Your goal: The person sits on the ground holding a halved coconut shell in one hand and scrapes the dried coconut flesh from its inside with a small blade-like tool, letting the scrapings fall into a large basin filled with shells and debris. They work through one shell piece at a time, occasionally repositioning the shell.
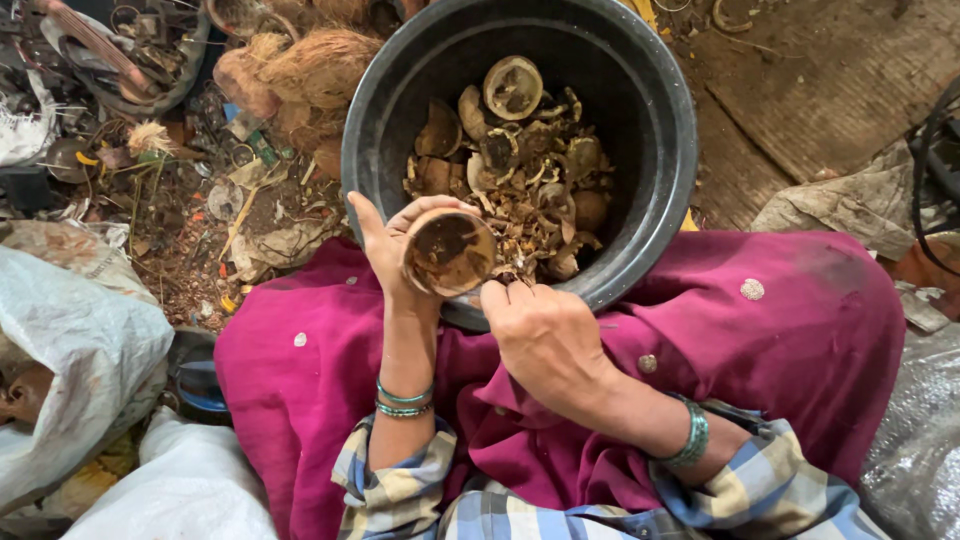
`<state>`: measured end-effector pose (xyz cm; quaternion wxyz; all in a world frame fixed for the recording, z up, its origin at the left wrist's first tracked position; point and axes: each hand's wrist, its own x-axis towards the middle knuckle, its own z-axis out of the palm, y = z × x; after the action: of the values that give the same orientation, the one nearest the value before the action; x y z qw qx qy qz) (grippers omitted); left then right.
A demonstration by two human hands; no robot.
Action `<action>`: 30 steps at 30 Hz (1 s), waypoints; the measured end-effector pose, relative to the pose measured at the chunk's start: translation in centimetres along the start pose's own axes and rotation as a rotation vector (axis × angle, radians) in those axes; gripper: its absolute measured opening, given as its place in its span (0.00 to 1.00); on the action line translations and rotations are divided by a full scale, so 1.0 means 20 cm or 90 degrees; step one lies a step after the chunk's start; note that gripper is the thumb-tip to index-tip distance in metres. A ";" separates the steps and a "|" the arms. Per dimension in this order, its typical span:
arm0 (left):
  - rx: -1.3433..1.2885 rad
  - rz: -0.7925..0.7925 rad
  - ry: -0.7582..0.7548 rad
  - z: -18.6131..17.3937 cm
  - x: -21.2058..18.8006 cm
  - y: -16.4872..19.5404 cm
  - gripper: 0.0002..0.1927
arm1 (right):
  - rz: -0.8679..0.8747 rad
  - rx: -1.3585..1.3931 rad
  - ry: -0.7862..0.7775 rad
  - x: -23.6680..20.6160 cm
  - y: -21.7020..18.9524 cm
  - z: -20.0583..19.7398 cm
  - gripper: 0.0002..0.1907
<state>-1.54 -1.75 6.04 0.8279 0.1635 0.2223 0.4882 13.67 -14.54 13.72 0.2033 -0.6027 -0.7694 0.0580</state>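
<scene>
Brown, hollow shell cup [449, 252] gripped by left hand [392, 245]; right hand [545, 335] fingers perhaps pinching something

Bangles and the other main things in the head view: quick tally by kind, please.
Bangles, left wrist: 2
Bangle, right wrist: 1
Black tub: 1
Round brown shell cup held in the left hand: 1
Ring-shaped shell pieces lying open side up in the tub: 1 clear; the rest are too jumbled to count
Total: 6
</scene>
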 end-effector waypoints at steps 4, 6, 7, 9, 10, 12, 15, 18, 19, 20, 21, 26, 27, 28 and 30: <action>0.034 0.030 0.014 -0.01 -0.02 -0.02 0.56 | 0.010 -0.083 0.005 -0.02 -0.03 0.04 0.01; 0.040 0.051 0.037 -0.01 -0.02 -0.02 0.56 | 0.032 -0.050 0.007 0.00 -0.05 0.07 0.01; 0.044 0.063 0.058 -0.01 -0.02 -0.02 0.56 | 0.045 -0.036 0.008 0.01 -0.05 0.08 0.01; 0.083 0.112 0.094 -0.01 0.00 -0.01 0.56 | 0.056 -0.043 0.022 0.03 -0.06 0.11 0.01; 0.121 0.145 0.112 -0.01 0.01 -0.01 0.56 | 0.062 -0.043 0.028 0.03 -0.06 0.12 0.01; 0.171 0.192 0.145 -0.01 0.02 -0.01 0.55 | 0.073 -0.028 0.009 0.06 -0.04 0.14 0.01; 0.217 0.230 0.175 0.00 0.04 -0.02 0.53 | 0.082 -0.005 0.005 0.07 -0.03 0.14 0.01; 0.279 0.266 0.191 0.04 0.04 -0.03 0.51 | 0.090 0.012 0.005 0.07 -0.01 0.12 0.02; 0.296 0.279 0.207 0.05 0.04 -0.04 0.51 | 0.093 0.016 0.005 0.07 0.00 0.12 0.03; 0.313 0.292 0.223 0.06 0.04 -0.04 0.51 | 0.096 0.015 -0.007 0.07 0.00 0.12 0.04; 0.324 0.302 0.233 0.08 0.04 -0.04 0.50 | 0.099 0.013 -0.018 0.07 0.01 0.12 0.04; 0.731 0.506 0.273 0.19 0.01 -0.06 0.51 | 0.113 -0.005 -0.033 0.06 0.04 0.14 0.06; 0.770 0.511 0.274 0.21 0.00 -0.08 0.51 | 0.125 -0.026 -0.039 0.07 0.04 0.15 0.05; 0.810 0.514 0.275 0.23 -0.01 -0.10 0.50 | 0.137 -0.045 -0.047 0.08 0.04 0.15 0.05; 0.808 0.520 0.287 0.24 -0.02 -0.12 0.50 | 0.133 -0.014 -0.056 0.09 0.08 0.13 0.04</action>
<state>2.61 -3.40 8.97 0.2664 0.5707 0.5433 0.5551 13.80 -12.07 11.19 0.1555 -0.6785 -0.7114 0.0968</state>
